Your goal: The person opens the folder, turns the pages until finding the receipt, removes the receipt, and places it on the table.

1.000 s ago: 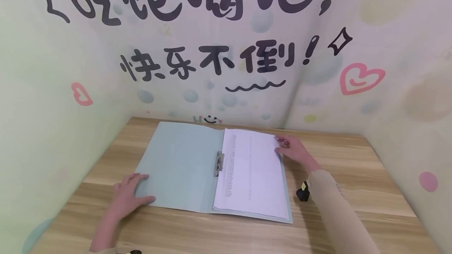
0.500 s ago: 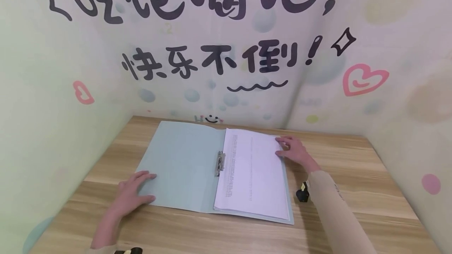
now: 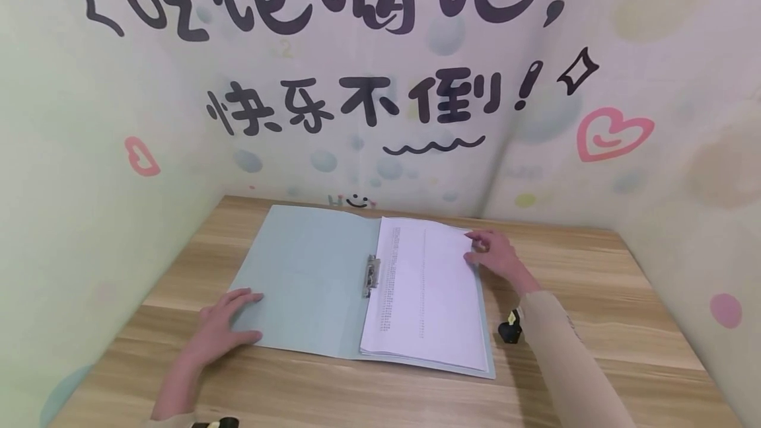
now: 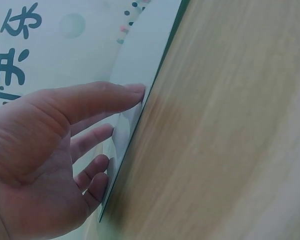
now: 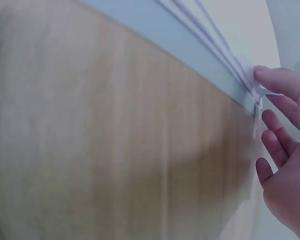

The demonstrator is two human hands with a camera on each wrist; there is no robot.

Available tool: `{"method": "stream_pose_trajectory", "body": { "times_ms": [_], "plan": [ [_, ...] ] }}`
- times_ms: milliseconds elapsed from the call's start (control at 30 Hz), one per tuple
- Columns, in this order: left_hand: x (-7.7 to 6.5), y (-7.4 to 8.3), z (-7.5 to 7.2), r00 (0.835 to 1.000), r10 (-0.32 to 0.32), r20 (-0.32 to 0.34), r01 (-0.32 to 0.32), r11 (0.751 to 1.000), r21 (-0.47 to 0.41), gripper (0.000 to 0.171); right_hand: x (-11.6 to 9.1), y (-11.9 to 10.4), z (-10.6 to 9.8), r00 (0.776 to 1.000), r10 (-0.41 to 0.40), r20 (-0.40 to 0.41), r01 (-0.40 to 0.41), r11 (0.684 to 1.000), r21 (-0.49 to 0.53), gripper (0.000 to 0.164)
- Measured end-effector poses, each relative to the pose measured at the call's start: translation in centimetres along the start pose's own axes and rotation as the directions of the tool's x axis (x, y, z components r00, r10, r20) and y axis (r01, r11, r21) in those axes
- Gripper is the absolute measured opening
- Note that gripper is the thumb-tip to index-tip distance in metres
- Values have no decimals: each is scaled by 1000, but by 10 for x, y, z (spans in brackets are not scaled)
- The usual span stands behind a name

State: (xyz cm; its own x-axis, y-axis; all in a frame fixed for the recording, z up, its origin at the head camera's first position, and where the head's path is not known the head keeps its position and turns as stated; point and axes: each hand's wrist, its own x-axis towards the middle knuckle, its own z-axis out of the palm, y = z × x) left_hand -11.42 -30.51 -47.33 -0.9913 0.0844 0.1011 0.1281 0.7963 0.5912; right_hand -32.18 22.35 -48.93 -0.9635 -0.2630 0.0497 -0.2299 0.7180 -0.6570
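An open light-blue folder (image 3: 303,276) lies on the wooden table, with a metal clip (image 3: 371,276) near its fold. White printed paper sheets (image 3: 440,296) are stacked on its right side. My left hand (image 3: 220,329) rests at the lower left edge of the cover, thumb and fingers spread and relaxed; in the left wrist view the thumb touches the cover's edge. At the upper right edge of the stack is my right hand (image 3: 496,256). The right wrist view shows its thumb and index finger pinching the edge of a paper sheet (image 5: 267,92), the other fingers loosely curled.
Bare wooden table (image 3: 582,309) surrounds the folder. A patterned wall (image 3: 357,170) with black lettering rises right behind it, and side walls stand left and right. A small black device (image 3: 509,329) shows by the right sleeve (image 3: 565,355).
My left hand has shifted slightly right along the cover. The right hand has slid a little toward me at the paper's edge. The folder stays open in place.
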Motion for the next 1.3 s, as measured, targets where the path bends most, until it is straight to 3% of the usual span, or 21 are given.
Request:
{"method": "stream_pose_trajectory", "body": {
  "times_ms": [367, 800, 1033, 1300],
  "plan": [
    [0, 1, 0, 999, -35, 22, 36, 999, -20, 67, 3, -16, -13, 1000, 8, 8, -10, 978, 209, 53],
    [-1, 0, -1, 1000, -23, 7, 23, 999, -47, 65, 2, -32, -36, 996, -45, 80, 23, 966, 256, 38],
    [-1, -1, 0, 1000, -22, 3, 22, 998, -60, 65, 3, -37, -46, 990, -35, 137, 12, 987, 161, 41],
    [-1, -2, 0, 1000, -25, 5, 26, 999, -44, 65, 8, -61, -61, 982, -69, 175, 66, 998, 23, 39]
  ]
}}
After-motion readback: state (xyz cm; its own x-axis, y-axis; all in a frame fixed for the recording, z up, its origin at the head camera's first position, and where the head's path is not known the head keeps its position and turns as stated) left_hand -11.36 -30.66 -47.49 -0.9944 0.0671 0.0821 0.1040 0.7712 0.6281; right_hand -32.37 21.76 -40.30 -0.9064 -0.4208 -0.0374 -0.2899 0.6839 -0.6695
